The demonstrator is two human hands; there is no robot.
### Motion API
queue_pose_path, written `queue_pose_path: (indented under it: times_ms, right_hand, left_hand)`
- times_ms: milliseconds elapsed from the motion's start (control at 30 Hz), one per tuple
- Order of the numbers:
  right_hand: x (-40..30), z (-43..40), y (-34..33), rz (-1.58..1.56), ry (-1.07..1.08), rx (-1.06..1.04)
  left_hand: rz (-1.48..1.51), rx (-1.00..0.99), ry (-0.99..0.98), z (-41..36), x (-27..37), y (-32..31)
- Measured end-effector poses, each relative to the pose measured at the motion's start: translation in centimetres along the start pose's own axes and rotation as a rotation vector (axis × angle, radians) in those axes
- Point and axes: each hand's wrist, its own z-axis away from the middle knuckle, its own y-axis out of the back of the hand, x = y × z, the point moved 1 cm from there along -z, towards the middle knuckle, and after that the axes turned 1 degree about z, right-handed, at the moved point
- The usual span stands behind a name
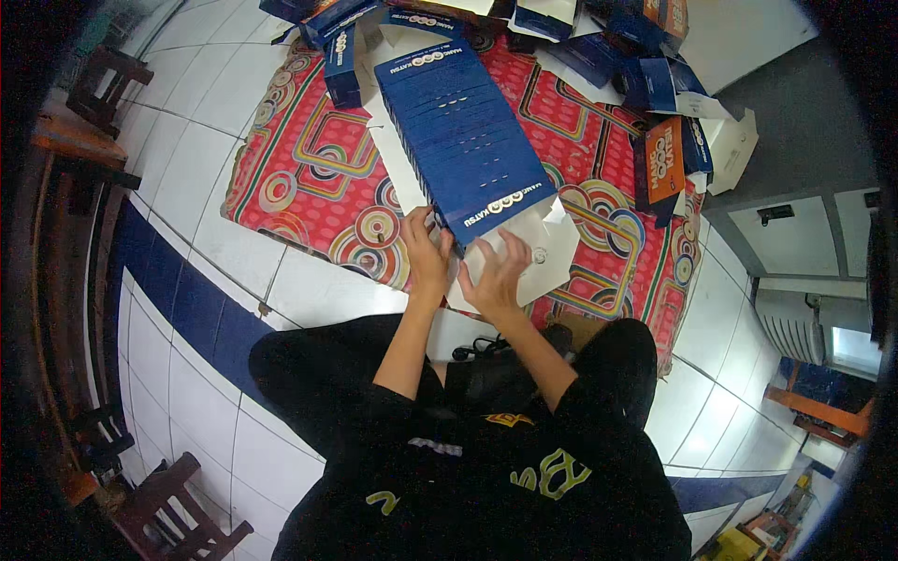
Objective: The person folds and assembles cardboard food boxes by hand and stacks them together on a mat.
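Observation:
A long stack of overlapping blue printed cardboard box blanks lies on the patterned red mat, its near end towards me. My left hand is at the near left corner of the stack, thumb and fingers against its edge; whether it grips a blank cannot be told. My right hand is spread beside the near edge, over the white inner flap of a blank, fingers apart. White flaps also show along the stack's left side.
Folded blue and orange boxes are piled at the mat's right and far edges. A blue box stands left of the stack's far end. A black cable lies before my lap. Wooden chairs stand at the left, a grey cabinet at the right.

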Motion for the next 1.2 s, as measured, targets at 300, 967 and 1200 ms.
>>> queue_pose_path:
  times_ms: [300, 967, 1200]
  right_hand:
    - [2.5, 2.0, -4.2, -0.107, -0.114, -0.376]
    - [15.0, -0.5, 1.7, -0.209, -0.488, -0.104]
    - [17.8, -3.9, -0.2, -0.097, -0.392, -0.699]
  left_hand:
    - [-0.094, -0.022, 0.059, 1.4, -3.4, -0.8]
    - [-0.086, -0.425, 0.033, 0.2, -2.1, 1.8]
    - [-0.219, -0.313, 0.1, 0.4, -3.7, 0.7]
